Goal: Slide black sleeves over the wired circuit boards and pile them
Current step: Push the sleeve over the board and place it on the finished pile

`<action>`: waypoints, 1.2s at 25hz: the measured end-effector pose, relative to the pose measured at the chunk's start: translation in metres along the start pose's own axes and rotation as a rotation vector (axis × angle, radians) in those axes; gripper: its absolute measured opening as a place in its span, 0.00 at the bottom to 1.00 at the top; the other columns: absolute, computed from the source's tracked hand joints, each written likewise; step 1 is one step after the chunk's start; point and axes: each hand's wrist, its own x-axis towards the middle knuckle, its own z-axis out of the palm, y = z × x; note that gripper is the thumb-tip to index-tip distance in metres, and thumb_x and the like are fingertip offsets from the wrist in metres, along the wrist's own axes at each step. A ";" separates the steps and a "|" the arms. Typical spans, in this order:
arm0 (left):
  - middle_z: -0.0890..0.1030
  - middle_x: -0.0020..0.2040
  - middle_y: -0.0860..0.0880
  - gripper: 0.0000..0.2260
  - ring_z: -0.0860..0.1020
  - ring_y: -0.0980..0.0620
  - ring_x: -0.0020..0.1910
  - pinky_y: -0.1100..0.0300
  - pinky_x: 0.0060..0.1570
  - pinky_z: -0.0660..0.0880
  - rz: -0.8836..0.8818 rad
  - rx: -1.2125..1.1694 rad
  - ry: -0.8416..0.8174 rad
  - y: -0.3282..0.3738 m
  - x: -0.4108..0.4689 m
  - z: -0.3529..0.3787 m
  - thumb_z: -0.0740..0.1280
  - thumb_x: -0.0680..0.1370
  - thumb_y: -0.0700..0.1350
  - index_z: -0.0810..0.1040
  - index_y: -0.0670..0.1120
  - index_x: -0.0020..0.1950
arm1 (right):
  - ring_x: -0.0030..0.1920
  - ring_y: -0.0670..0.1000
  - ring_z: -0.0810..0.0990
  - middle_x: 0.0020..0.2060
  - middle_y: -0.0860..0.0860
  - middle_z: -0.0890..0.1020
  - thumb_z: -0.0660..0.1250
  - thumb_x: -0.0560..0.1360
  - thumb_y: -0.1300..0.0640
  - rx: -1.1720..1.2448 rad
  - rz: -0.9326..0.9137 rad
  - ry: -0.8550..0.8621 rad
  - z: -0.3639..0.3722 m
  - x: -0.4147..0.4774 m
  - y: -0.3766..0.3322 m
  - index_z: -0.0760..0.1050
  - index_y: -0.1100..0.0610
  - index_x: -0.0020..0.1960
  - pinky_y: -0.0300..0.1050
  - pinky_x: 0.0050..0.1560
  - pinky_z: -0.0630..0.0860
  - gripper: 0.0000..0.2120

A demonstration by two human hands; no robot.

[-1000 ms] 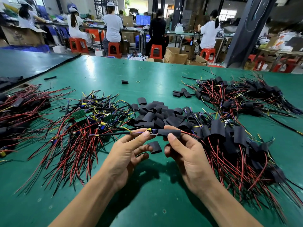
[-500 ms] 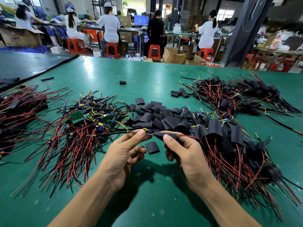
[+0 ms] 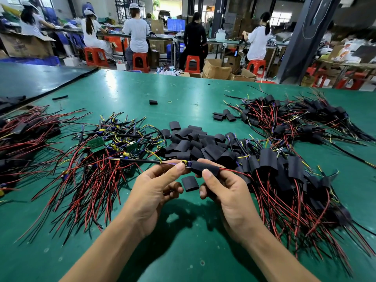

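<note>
**Grip.** The left hand (image 3: pixel 154 192) pinches the exposed end of a small wired circuit board (image 3: pixel 184 162) between thumb and forefinger, at its yellow component. Its black and yellow leads trail leftwards. The right hand (image 3: pixel 227 192) pinches the black flattened tubular sleeve (image 3: pixel 205 167) already over that board, with red wires leaving its right end.

**Purpose.** The assembly is held level above the green table (image 3: pixel 183 251). In my judgement one hand anchors the board while the other draws the sleeve along.

**Layout.** The tangled heap of unsleeved boards (image 3: pixel 97 155) lies left, the loose black sleeves (image 3: pixel 195 143) centre and the sleeved pile (image 3: pixel 284 174) right, so work likely passes left to right. One spare black sleeve (image 3: pixel 190 183) lies beneath the hands.

**Change.** Compared with half a second ago, the hands occupy the same place and more of the sleeve shows beyond the right thumb. The piles are unmoved.
</note>
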 end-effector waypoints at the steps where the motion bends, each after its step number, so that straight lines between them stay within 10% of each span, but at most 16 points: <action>1: 0.86 0.49 0.45 0.13 0.76 0.55 0.29 0.66 0.33 0.72 0.004 0.011 -0.009 0.000 0.000 -0.001 0.78 0.61 0.52 0.87 0.52 0.43 | 0.34 0.47 0.75 0.40 0.51 0.82 0.71 0.74 0.52 0.000 0.011 -0.003 0.001 0.000 0.001 0.83 0.50 0.58 0.36 0.40 0.74 0.13; 15: 0.85 0.39 0.48 0.11 0.79 0.51 0.33 0.64 0.32 0.74 0.237 0.344 -0.076 0.005 0.004 -0.015 0.77 0.67 0.50 0.85 0.51 0.49 | 0.36 0.48 0.76 0.38 0.50 0.81 0.73 0.73 0.50 -0.061 0.063 -0.074 -0.008 -0.001 -0.013 0.83 0.53 0.57 0.39 0.41 0.75 0.14; 30: 0.85 0.41 0.43 0.09 0.77 0.51 0.29 0.63 0.32 0.76 0.085 0.128 -0.127 0.012 -0.002 -0.009 0.77 0.63 0.47 0.87 0.48 0.42 | 0.37 0.45 0.76 0.38 0.45 0.84 0.71 0.73 0.52 -0.178 -0.070 -0.121 -0.009 -0.004 -0.023 0.81 0.55 0.59 0.33 0.42 0.75 0.16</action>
